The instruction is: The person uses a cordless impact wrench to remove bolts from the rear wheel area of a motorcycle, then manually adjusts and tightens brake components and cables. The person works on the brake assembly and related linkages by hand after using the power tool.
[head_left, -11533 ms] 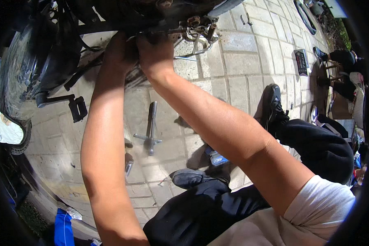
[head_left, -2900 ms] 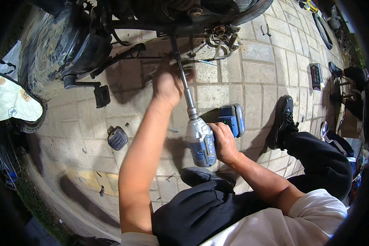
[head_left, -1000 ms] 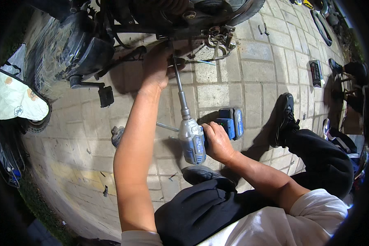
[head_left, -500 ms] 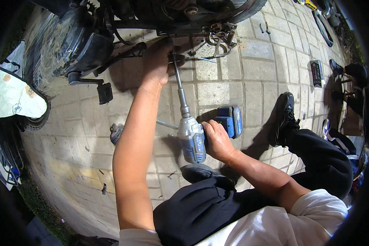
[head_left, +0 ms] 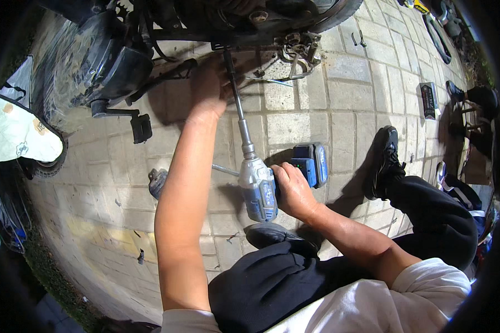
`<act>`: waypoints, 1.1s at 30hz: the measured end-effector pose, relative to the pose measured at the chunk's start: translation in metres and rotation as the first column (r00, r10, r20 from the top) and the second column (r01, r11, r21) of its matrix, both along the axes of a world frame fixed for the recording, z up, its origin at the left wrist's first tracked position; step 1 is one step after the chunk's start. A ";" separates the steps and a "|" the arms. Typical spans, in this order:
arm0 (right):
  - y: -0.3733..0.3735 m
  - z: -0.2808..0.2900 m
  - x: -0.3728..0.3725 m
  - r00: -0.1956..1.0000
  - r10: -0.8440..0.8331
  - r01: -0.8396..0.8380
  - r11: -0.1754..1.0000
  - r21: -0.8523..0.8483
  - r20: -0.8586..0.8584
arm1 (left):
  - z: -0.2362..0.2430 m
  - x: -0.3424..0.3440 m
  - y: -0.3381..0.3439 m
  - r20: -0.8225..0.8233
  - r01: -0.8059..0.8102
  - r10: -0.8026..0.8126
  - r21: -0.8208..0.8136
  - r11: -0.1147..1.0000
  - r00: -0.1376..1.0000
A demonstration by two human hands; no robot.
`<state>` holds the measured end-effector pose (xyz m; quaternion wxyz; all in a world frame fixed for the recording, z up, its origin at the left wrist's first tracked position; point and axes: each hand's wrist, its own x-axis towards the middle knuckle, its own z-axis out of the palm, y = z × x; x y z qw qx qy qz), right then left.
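Pale print shows on the blue side of the power tool (head_left: 259, 191). The dark box (head_left: 428, 101) near the right edge of the paving (head_left: 347, 100) has print too, too small to read.

Outdoor spot — pale brick paving (head_left: 347, 91), a black pedalled vehicle (head_left: 122, 72), low greenery (head_left: 55, 289) along one edge

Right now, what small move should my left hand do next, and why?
Probably steady the extension bar: its far end appears to meet the dark vehicle frame, your right hand holds the impact wrench by its grip, and your left hand is close beside the bar, though blur hides whether it touches.
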<state>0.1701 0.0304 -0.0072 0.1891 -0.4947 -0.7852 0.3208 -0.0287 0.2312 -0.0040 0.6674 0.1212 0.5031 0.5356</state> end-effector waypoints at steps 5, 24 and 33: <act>0.001 -0.001 -0.001 1.000 -0.008 0.008 1.000 0.018 0.015 | -0.010 -0.017 0.018 -0.607 0.277 0.076 0.467 0.839 0.791; -0.001 -0.004 0.004 0.994 -0.010 0.006 0.999 -0.038 -0.105 | -0.018 -0.031 0.034 -0.399 0.222 -0.069 0.350 0.910 0.914; 0.000 -0.012 0.001 0.999 -0.005 0.009 0.996 0.088 -0.041 | -0.016 -0.025 0.031 -0.304 0.146 -0.038 0.343 0.928 0.952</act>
